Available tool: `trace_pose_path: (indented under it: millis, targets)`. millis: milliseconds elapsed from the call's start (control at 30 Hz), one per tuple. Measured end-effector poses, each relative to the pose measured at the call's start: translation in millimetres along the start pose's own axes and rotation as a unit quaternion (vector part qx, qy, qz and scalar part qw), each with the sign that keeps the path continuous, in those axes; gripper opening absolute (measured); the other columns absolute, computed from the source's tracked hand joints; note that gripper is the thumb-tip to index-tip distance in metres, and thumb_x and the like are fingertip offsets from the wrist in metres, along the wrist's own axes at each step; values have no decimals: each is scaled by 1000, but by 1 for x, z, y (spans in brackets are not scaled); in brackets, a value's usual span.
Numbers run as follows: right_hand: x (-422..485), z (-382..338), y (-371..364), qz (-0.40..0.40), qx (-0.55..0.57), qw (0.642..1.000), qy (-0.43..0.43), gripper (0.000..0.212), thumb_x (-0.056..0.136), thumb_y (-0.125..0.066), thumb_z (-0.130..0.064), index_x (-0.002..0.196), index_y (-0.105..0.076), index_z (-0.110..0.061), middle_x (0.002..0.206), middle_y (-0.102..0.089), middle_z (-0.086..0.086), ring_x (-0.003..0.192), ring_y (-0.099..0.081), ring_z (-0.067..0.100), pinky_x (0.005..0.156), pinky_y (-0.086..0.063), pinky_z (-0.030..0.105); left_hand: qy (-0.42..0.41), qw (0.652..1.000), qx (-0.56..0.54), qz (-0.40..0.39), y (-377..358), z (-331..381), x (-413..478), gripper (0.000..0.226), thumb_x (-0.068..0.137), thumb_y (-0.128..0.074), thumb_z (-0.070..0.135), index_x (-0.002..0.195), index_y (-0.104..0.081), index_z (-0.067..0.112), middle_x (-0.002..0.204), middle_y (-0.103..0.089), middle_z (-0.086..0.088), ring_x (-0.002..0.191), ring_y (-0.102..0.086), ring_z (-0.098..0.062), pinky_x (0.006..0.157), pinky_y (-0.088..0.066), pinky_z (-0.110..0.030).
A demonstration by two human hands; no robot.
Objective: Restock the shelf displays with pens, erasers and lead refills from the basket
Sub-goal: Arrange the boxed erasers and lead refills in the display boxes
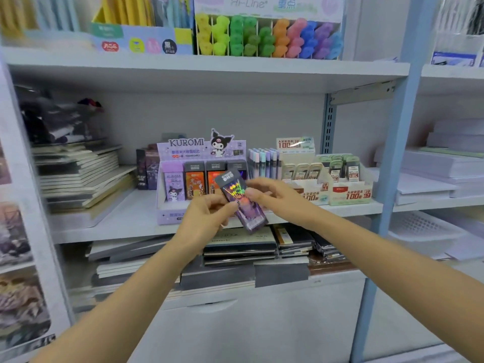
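Lead refill pack [242,203] hung tilted, just before Kuromi display box [201,153] on shelf [117,218]. Left hand [209,218] and right hand [272,195] fingers grasped it. Glossy wrap might slip; crooked entry might topple standing packs [195,182].

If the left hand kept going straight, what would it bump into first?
The left hand would probably hit the Kuromi display box, right behind the purple pack it holds; depth is unclear.
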State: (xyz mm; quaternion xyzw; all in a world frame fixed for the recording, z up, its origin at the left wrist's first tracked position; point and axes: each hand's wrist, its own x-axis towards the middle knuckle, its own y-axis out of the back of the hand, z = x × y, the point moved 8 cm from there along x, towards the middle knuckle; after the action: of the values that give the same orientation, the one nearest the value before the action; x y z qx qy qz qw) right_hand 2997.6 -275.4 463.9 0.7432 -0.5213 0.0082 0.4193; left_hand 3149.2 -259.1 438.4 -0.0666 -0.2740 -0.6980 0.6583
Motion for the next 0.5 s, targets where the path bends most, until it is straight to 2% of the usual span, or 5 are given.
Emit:
trace_pose_path:
  millis: [67, 200, 267, 367, 500]
  targets:
    - [7, -16, -7, 3, 31, 999, 38, 34, 97, -56, -26, 130, -56, -19, 120, -65, -6, 109, -61, 4, 95, -51, 28, -23, 997, 71, -11, 1, 1, -5, 17, 92, -65, 25, 77, -71, 18, 64, -62, 7, 62, -52, -9, 62, -42, -25]
    - [28, -33, -14, 22, 81, 995, 48, 24, 95, -59, -12, 118, -60, -17, 109, -71, -2, 102, -67, 8, 89, -55, 30, -89, 975, 194, 55, 21, 0, -15, 6, 92, -61, 29, 94, -66, 26, 94, -64, 9, 84, -56, -6, 74, -43, -23]
    - [42, -34, 2, 106, 121, 987, 27, 18, 94, -59, -12, 109, -57, -21, 105, -71, -1, 95, -69, 10, 85, -57, 32, -129, 932, 325, 94, 37, -5, -20, 26, 91, -62, 30, 116, -62, 22, 118, -58, 7, 105, -52, -8, 88, -40, -26]
    - [61, -39, 30, 220, 132, 966, 22, 14, 95, -57, -10, 100, -52, -20, 104, -68, 6, 88, -69, 15, 79, -60, 40, -117, 863, 487, 63, 50, -31, -22, 57, 91, -61, 33, 143, -43, 20, 150, -40, 1, 139, -33, -20, 112, -25, -36]
    - [83, -35, 28, 216, 28, 976, 18, 17, 95, -57, -8, 109, -50, -12, 108, -66, 9, 92, -67, 24, 84, -57, 43, -114, 826, 552, 24, 53, -53, -17, 64, 91, -58, 35, 149, -32, 23, 151, -38, 1, 142, -28, -21, 120, -8, -41]
